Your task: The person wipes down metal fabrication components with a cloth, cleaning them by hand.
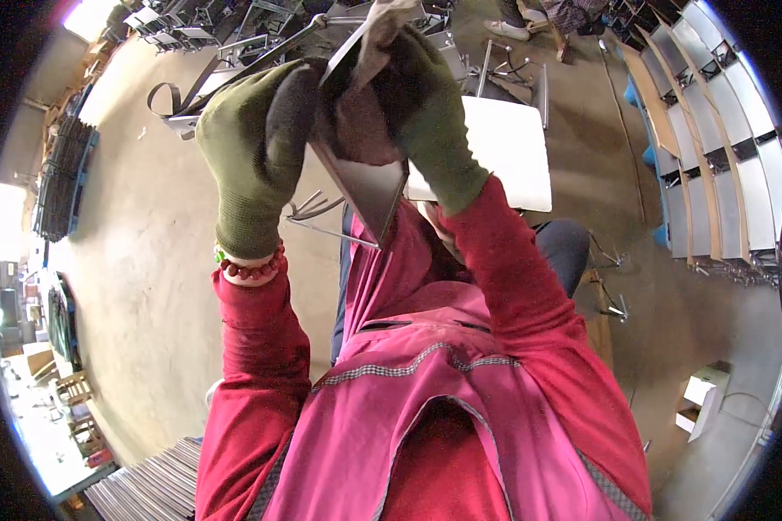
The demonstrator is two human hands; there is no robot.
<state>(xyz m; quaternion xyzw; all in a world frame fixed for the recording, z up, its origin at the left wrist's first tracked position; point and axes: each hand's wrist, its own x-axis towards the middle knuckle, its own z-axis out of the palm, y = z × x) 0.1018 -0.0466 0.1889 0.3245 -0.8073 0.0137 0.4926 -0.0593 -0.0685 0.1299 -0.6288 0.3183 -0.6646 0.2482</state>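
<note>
Both hands wear olive-green knit gloves with dark palms. My left hand (256, 143) is closed on the left edge of a tilted flat panel (369, 187), which has a shiny grey face and a narrow brownish edge. In my right hand (434, 117) is a crumpled brown-grey cloth (365, 126), bunched against the panel's face. The right fingers are partly hidden behind the cloth. A bent metal rod frame (334, 234) shows below the panel; whether it joins the panel I cannot tell. Beyond the left hand lies a dark metal frame with a black strap (159, 102).
A white board (513, 161) lies beside my right wrist. Metal frames (504, 74) stand on the floor ahead, near another person's shoe (506, 30). Racked grey panels (704, 130) line the right. Metal tubes (152, 482) are stacked at lower left, a white box (702, 399) at lower right.
</note>
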